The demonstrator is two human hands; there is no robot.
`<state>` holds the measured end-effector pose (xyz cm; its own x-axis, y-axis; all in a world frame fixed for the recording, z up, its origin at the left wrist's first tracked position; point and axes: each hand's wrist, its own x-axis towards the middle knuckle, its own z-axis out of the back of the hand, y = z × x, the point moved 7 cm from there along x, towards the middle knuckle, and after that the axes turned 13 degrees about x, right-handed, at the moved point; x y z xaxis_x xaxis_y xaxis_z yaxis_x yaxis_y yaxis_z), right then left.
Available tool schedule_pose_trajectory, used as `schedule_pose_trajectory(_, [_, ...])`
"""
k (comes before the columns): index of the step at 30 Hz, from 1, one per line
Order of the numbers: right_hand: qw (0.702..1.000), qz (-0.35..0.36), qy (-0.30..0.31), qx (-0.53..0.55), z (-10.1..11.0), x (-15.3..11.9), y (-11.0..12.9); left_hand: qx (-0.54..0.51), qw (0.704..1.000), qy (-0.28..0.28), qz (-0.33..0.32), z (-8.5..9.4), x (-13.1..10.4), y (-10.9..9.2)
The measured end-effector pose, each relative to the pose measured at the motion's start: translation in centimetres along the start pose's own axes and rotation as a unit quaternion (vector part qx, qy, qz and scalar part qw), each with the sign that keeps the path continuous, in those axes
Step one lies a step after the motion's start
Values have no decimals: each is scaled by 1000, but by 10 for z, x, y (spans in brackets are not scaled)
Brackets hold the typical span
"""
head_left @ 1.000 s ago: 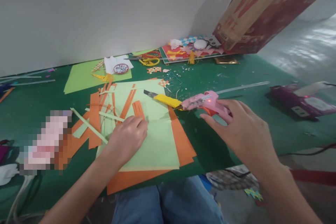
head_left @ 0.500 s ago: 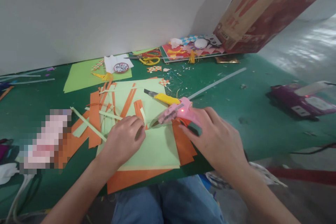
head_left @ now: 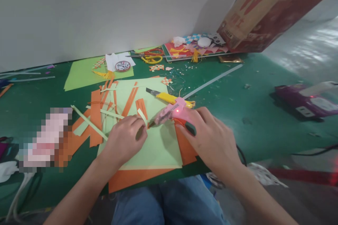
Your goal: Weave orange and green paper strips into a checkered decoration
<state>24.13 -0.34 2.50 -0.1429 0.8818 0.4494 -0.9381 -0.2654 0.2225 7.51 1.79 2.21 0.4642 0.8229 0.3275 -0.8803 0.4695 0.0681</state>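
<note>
My right hand (head_left: 211, 133) is closed around the handle of a pink hot glue gun (head_left: 182, 107) with a lit red light; a long clear glue stick (head_left: 215, 81) sticks out of its back. The dark nozzle points left, close to the fingertips of my left hand (head_left: 128, 130). Those fingers are pinched on a short pale green paper strip (head_left: 142, 115). Both hands are over pale green paper sheets (head_left: 158, 151), which lie on orange paper (head_left: 132, 180). Just beyond the fingers is an orange paper strip piece (head_left: 141, 104).
A yellow utility knife (head_left: 169, 98) with its blade out lies behind the glue gun. Loose orange and green strips (head_left: 96, 119) are heaped at left. Scissors (head_left: 151, 58) and finished paper pieces lie along the wall. A purple power strip (head_left: 303, 102) is at right.
The glue gun has moved slightly left, bringing its nozzle nearer the left fingertips. The green strip in my left hand has tilted leftward.
</note>
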Motion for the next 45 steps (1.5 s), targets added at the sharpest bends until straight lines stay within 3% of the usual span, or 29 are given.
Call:
schedule_pose_trajectory(18, [1000,2,-6,5,2,0,0,7,1000,-18,-5,2,0,-1])
schedule_pose_trajectory(25, [1000,2,-3,5,0,0,1,-50,998,33,1,-2,1,1])
schedule_pose_trajectory(32, [1000,10,-16,-18,1,-1,2,-21,998,52,30,-5,0,3])
schedule_pose_trajectory(45, [998,-6,-56,-23,9,-3,-14,8,999,42,25,-4,-1,-2])
